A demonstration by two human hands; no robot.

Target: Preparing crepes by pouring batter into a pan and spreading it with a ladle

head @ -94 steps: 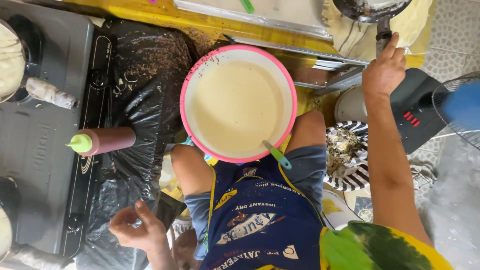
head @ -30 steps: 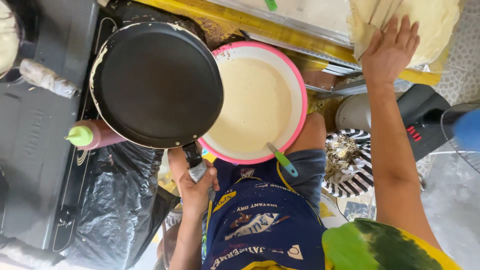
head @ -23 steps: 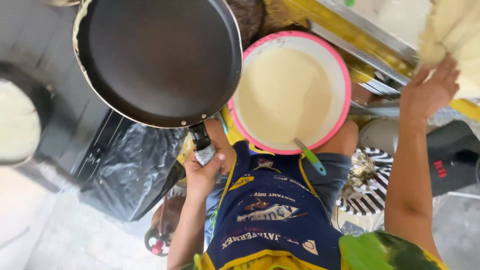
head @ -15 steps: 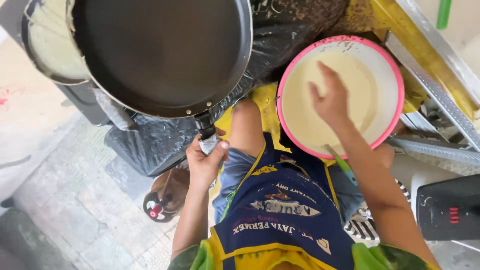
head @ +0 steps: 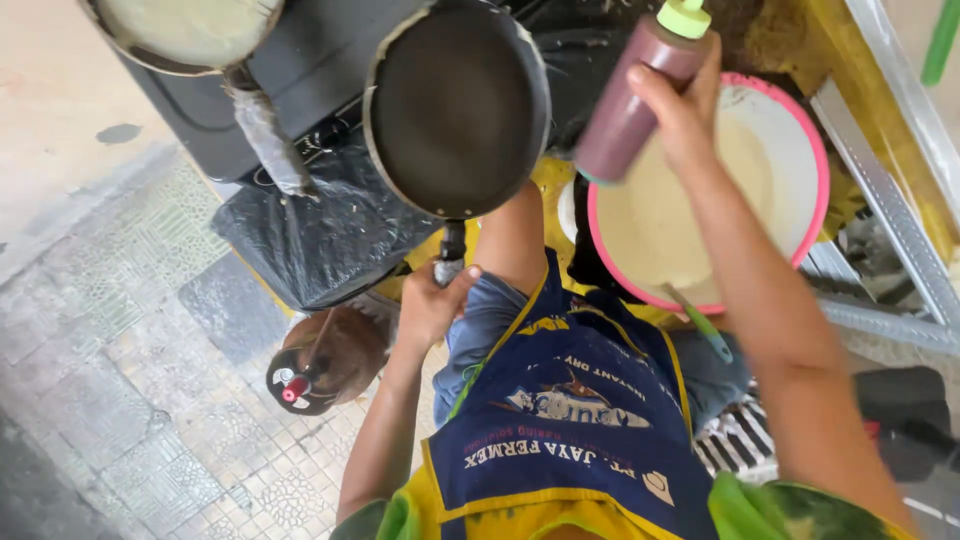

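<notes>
My left hand (head: 432, 303) grips the handle of an empty black frying pan (head: 457, 108), held above my knee next to the black stove. My right hand (head: 682, 112) holds a brown squeeze bottle (head: 628, 110) with a green cap, raised over the left rim of a pink-rimmed bowl (head: 801, 120) of pale batter. A green-handled spoon (head: 700, 322) leans in the bowl's near edge. I sit with a blue and yellow apron (head: 572, 420) over my lap.
A second pan (head: 185, 28) with pale batter sits on the black stove (head: 330, 50) at top left. Black plastic sheeting (head: 320, 230) hangs below the stove. A sandalled foot (head: 320, 360) rests on patterned floor tiles. A metal rail (head: 900, 190) runs at right.
My left hand brought the black pan in over the stove side and lowered it. My right hand left the flatbreads and the bowl and picked up the brown squeeze bottle.
</notes>
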